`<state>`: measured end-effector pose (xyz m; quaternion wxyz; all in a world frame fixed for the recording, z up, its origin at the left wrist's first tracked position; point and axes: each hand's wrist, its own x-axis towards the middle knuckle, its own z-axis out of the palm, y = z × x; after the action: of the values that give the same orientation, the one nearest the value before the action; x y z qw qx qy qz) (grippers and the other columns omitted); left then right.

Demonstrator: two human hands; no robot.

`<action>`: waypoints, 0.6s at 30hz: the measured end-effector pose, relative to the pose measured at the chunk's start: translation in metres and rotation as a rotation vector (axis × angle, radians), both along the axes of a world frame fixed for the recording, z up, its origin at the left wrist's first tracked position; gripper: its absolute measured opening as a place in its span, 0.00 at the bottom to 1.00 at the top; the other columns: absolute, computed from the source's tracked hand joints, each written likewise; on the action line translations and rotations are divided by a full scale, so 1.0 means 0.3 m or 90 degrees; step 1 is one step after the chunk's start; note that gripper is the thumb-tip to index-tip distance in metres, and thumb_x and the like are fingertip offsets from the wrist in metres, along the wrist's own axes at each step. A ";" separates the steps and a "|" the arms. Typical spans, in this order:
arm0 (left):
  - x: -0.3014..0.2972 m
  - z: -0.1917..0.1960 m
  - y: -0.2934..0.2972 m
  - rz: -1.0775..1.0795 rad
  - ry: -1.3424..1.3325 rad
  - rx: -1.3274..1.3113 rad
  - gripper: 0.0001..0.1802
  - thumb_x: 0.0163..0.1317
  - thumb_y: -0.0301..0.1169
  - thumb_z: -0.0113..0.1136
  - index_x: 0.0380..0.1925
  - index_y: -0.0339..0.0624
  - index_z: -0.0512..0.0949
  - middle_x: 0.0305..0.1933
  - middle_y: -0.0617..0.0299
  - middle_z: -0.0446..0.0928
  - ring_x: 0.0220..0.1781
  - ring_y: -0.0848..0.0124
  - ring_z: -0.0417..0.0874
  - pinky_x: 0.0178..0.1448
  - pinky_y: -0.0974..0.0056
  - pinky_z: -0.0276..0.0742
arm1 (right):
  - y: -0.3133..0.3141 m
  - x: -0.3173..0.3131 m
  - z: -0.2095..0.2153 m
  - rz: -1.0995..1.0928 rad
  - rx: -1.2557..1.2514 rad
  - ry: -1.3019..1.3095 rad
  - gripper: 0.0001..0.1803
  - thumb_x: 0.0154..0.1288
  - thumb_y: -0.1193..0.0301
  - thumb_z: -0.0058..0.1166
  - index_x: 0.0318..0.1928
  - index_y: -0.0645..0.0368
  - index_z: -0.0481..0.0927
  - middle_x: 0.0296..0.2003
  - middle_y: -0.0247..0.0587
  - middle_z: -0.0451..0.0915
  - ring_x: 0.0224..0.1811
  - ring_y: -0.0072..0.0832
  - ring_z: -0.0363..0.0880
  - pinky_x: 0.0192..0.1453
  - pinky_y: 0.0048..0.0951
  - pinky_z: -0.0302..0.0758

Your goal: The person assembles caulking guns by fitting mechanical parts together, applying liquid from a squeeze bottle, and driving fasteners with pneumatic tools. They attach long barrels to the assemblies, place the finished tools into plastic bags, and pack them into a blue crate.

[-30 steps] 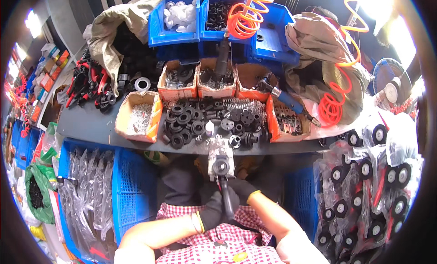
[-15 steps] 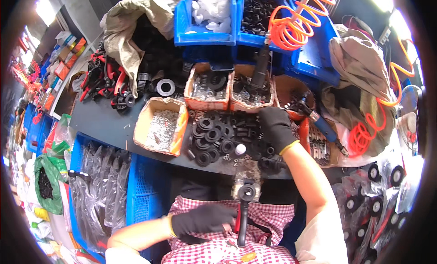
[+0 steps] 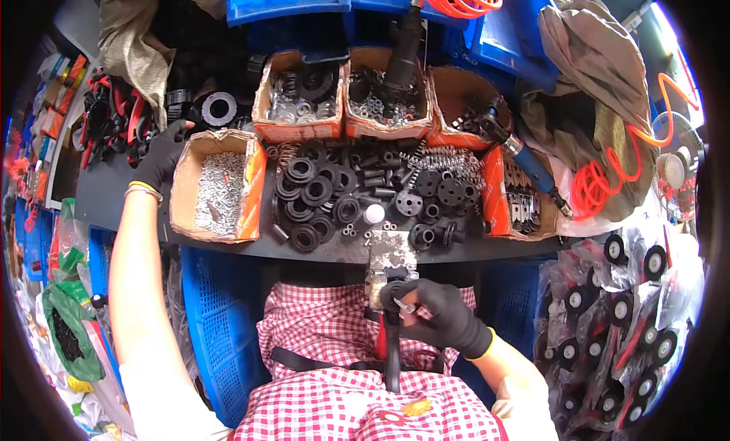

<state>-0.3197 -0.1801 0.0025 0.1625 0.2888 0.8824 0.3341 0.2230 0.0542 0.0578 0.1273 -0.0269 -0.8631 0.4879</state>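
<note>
My left hand (image 3: 158, 158), in a black glove, reaches past the left side of a cardboard box of small silver metal pieces (image 3: 220, 190). Its fingers stretch toward a black ring-shaped part (image 3: 219, 109) and it seems to hold nothing. My right hand (image 3: 442, 316), also gloved, pinches a small silver metal piece (image 3: 405, 307) over the round head of a black handle (image 3: 392, 342). The handle hangs over my lap, its head at a worn metal block (image 3: 391, 251) on the bench edge. A strip of red shows beside the handle.
Black rings (image 3: 304, 190), springs (image 3: 449, 161) and round plates lie on the bench (image 3: 152, 213). Cardboard boxes of parts (image 3: 298, 125) stand behind, below blue bins (image 3: 289, 6). A blue air tool (image 3: 534, 169) lies at right, near an orange coiled hose (image 3: 597, 175).
My left hand has gone from my lap to the far left of the bench. My right hand has come back from the parts to the handle, with a small metal piece. The view has shifted.
</note>
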 end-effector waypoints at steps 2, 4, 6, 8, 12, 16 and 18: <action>-0.016 -0.020 -0.013 -0.014 -0.014 -0.033 0.28 0.56 0.35 0.71 0.56 0.38 0.76 0.49 0.57 0.82 0.50 0.69 0.81 0.57 0.63 0.75 | -0.007 0.014 -0.018 -0.005 0.066 0.049 0.16 0.52 0.80 0.63 0.40 0.57 0.73 0.39 0.42 0.80 0.38 0.40 0.84 0.38 0.34 0.80; -0.055 -0.077 -0.127 -0.136 0.230 -0.078 0.28 0.58 0.37 0.69 0.57 0.38 0.75 0.51 0.53 0.80 0.56 0.62 0.79 0.63 0.61 0.72 | 0.003 -0.001 0.012 0.018 0.000 -0.037 0.17 0.51 0.78 0.65 0.40 0.56 0.73 0.37 0.41 0.79 0.35 0.41 0.82 0.37 0.36 0.80; -0.047 -0.071 -0.137 -0.177 0.168 -0.061 0.28 0.58 0.37 0.68 0.57 0.38 0.75 0.54 0.51 0.78 0.59 0.59 0.78 0.64 0.61 0.71 | 0.021 -0.024 0.019 0.049 0.040 -0.055 0.16 0.52 0.77 0.65 0.41 0.56 0.73 0.36 0.41 0.79 0.34 0.41 0.82 0.36 0.36 0.79; -0.016 -0.094 -0.137 -0.224 0.271 -0.032 0.22 0.57 0.38 0.66 0.49 0.38 0.78 0.52 0.49 0.79 0.56 0.54 0.79 0.62 0.59 0.72 | 0.059 -0.043 0.042 0.080 0.078 -0.077 0.15 0.53 0.76 0.65 0.41 0.56 0.74 0.34 0.41 0.78 0.33 0.42 0.81 0.36 0.36 0.78; 0.008 -0.043 -0.143 -0.156 0.288 -0.092 0.13 0.56 0.36 0.67 0.35 0.39 0.80 0.38 0.52 0.80 0.43 0.54 0.79 0.50 0.57 0.73 | 0.177 -0.113 0.106 0.085 0.059 -0.135 0.14 0.53 0.73 0.64 0.39 0.56 0.75 0.36 0.41 0.78 0.33 0.43 0.79 0.35 0.37 0.77; 0.034 0.011 -0.210 0.004 0.385 -0.044 0.14 0.56 0.37 0.68 0.34 0.39 0.79 0.36 0.53 0.79 0.41 0.57 0.79 0.49 0.59 0.74 | 0.237 -0.320 0.056 -0.095 0.370 0.056 0.13 0.53 0.72 0.63 0.39 0.57 0.77 0.38 0.39 0.77 0.39 0.40 0.78 0.41 0.40 0.78; 0.110 0.066 -0.165 0.132 0.479 0.085 0.14 0.57 0.36 0.70 0.35 0.39 0.79 0.32 0.61 0.76 0.38 0.67 0.77 0.46 0.64 0.73 | 0.267 -0.419 0.036 -0.074 0.405 0.052 0.13 0.53 0.72 0.63 0.40 0.56 0.78 0.40 0.38 0.77 0.41 0.40 0.78 0.42 0.41 0.78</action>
<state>-0.2868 -0.2296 0.0223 -0.2256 0.3104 0.8810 0.2766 0.0974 0.1344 0.0686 0.1915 -0.0153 -0.9636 0.1861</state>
